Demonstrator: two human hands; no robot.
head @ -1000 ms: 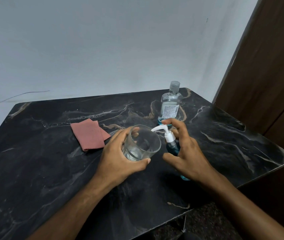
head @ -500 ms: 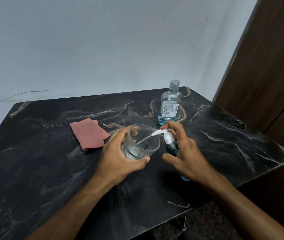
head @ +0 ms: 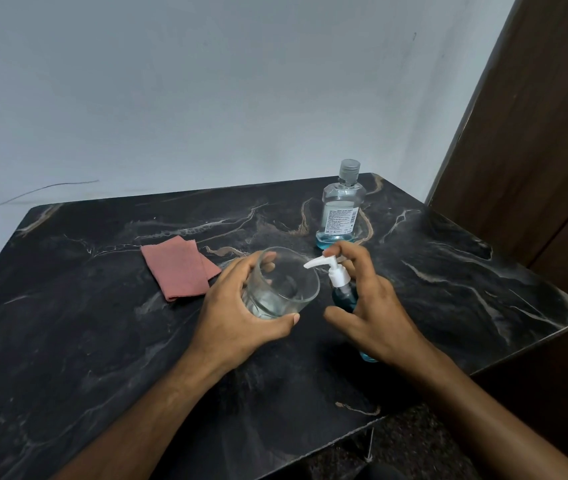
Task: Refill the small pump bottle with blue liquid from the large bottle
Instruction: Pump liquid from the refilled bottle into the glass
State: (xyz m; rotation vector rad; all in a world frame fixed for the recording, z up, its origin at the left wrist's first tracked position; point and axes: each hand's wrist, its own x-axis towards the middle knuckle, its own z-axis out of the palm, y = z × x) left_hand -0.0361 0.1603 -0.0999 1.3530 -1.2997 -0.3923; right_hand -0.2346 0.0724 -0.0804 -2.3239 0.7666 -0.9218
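Observation:
My right hand (head: 370, 310) grips the small pump bottle (head: 343, 296), blue inside with a white pump head (head: 325, 265). A fingertip rests on top of the pump, and the nozzle points left over the rim of a clear glass tumbler (head: 280, 285). My left hand (head: 237, 317) holds that tumbler, tilted toward the nozzle, fingers and thumb wrapped round its side. The large clear bottle (head: 340, 206) stands capped at the back of the table, with a thin layer of blue liquid at its bottom.
A folded pink cloth (head: 178, 268) lies left of the tumbler on the black marble table (head: 68, 323). A white wall runs behind the table, and a dark wooden door (head: 535, 133) stands at the right.
The pump head sank under my finger half a second ago and has risen again. Both hands and the tumbler stay in nearly the same place.

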